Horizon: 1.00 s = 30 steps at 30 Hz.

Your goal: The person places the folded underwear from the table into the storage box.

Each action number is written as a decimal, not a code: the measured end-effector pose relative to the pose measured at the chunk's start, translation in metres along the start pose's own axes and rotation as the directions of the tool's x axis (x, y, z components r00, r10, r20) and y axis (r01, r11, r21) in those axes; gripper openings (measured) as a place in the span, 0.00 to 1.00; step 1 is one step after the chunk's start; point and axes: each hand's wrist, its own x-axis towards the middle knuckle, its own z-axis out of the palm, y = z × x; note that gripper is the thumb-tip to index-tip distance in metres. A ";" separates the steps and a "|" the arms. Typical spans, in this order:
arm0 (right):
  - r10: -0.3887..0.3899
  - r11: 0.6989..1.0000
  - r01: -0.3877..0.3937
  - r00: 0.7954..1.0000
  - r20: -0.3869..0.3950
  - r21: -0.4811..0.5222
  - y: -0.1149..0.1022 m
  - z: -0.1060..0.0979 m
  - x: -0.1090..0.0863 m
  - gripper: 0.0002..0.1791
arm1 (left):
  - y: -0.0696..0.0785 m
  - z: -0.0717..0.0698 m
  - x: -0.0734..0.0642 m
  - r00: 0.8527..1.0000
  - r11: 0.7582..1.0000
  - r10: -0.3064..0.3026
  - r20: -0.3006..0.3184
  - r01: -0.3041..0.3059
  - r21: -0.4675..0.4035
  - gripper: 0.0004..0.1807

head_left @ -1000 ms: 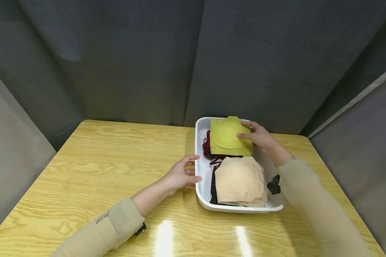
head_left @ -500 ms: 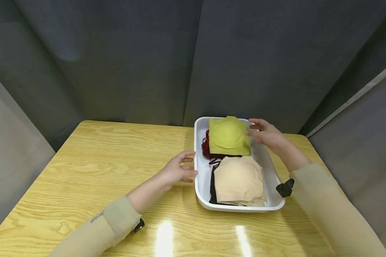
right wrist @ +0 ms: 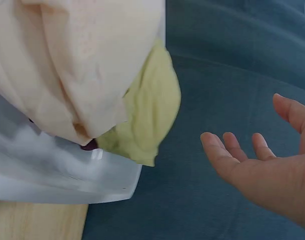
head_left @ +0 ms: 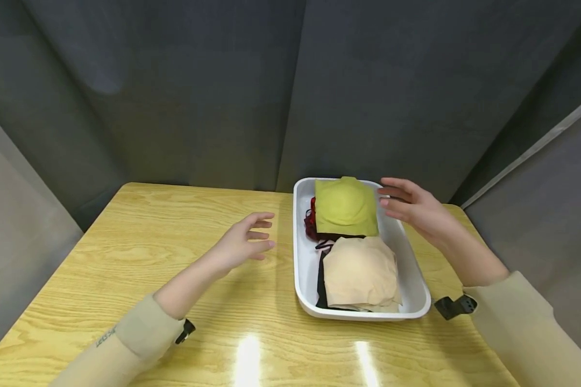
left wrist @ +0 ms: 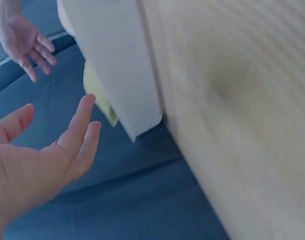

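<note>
A white plastic bin (head_left: 298,279) stands on the right half of the table. In its far part lies a folded yellow-green garment (head_left: 346,207), apparently padded, over dark red fabric (head_left: 311,223). Nearer the front, a folded beige garment (head_left: 360,271) rests on black cloth (head_left: 321,285). My left hand (head_left: 239,244) hovers left of the bin, apart from its wall, fingers loosely extended and holding nothing. Over the bin's far right rim hangs my right hand (head_left: 416,209), fingers spread, with nothing in it. The right wrist view shows the beige garment (right wrist: 77,60) and the yellow-green garment (right wrist: 147,110) piled above the bin's rim.
The wooden table (head_left: 174,231) extends left of the bin. Dark grey curtains (head_left: 198,107) hang right behind the table's back edge, and lighter panels (head_left: 19,226) flank both sides. A black wrist strap (head_left: 455,306) is on the right sleeve.
The right hand has lifted off the yellow-green garment and moved right. The left hand has come away from the bin's left rim toward the left. The bin and garments stay about where they were.
</note>
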 end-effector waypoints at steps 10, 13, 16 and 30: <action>-0.155 0.976 0.135 0.982 -0.108 -0.172 0.000 -0.003 -0.045 0.30 | 0.010 -0.029 -0.031 0.985 0.920 0.162 -0.054 -0.131 0.370 0.33; -0.200 0.956 0.157 0.967 -0.156 -0.247 0.003 -0.002 -0.058 0.29 | 0.008 -0.036 -0.040 0.976 0.900 0.201 -0.082 -0.151 0.409 0.33; -0.242 0.940 0.176 0.948 -0.206 -0.292 0.004 -0.002 -0.068 0.29 | 0.003 -0.042 -0.049 0.961 0.894 0.250 -0.119 -0.181 0.411 0.31; -0.452 0.852 0.269 0.811 -0.371 -0.449 0.038 -0.013 -0.097 0.30 | -0.034 -0.074 -0.074 0.791 0.667 0.548 -0.272 -0.217 0.713 0.30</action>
